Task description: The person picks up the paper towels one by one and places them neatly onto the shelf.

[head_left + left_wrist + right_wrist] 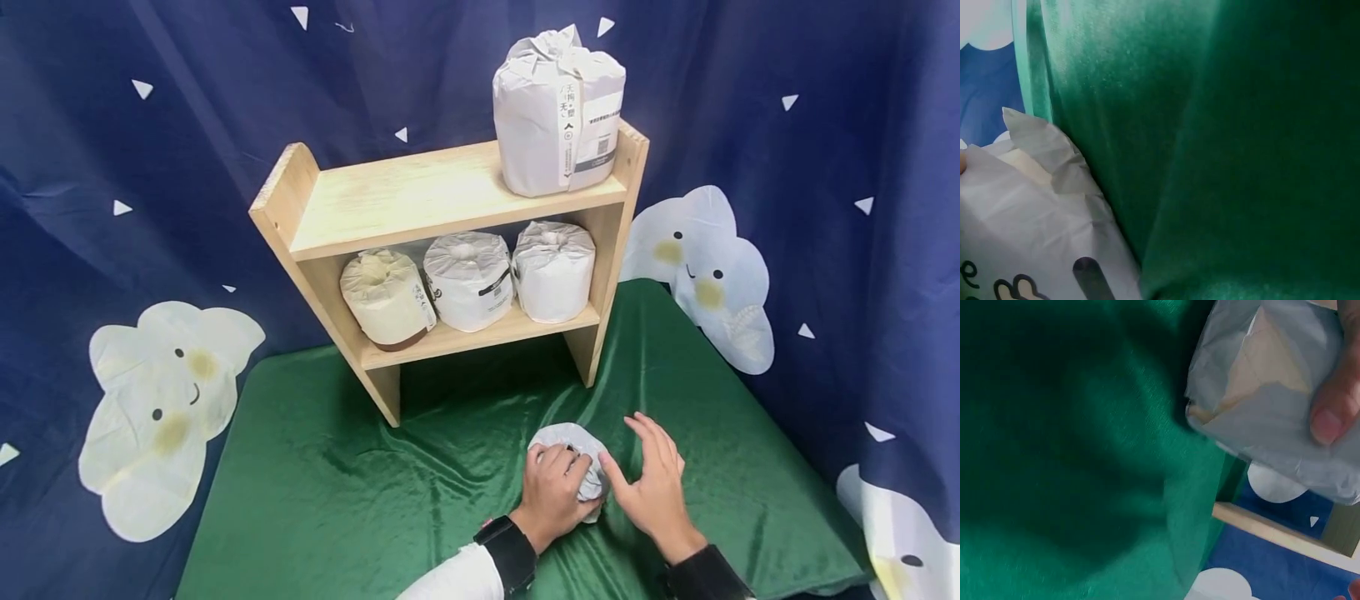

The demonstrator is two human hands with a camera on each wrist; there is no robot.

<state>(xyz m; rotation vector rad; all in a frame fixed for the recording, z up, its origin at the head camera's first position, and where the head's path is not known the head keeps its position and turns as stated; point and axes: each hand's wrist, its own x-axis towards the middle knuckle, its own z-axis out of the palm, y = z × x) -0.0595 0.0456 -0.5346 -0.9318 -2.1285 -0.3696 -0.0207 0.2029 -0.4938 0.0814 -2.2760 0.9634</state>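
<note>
A white paper-wrapped toilet roll [568,434] is on the green cloth, in front of the shelf. My left hand [553,490] grips it from above, fingers curled over the top and the thumb on its near right side. Right beside it is my right hand [651,493], fingers extended and spread; its thumb tip is at the roll's edge, and I cannot tell whether they touch. In the left wrist view the roll's wrapper [1035,225] shows dark print and a raised paper flap. The right wrist view shows folded wrapper [1260,406] under a thumb [1332,415].
A wooden shelf [405,187] stands at the back. A large wrapped roll [555,125] sits on its top right. Below are a cream roll [386,300] and two white rolls, one in the middle [468,283] and one at right [555,275]. Blue curtain [847,275] surrounds the green cloth [315,492].
</note>
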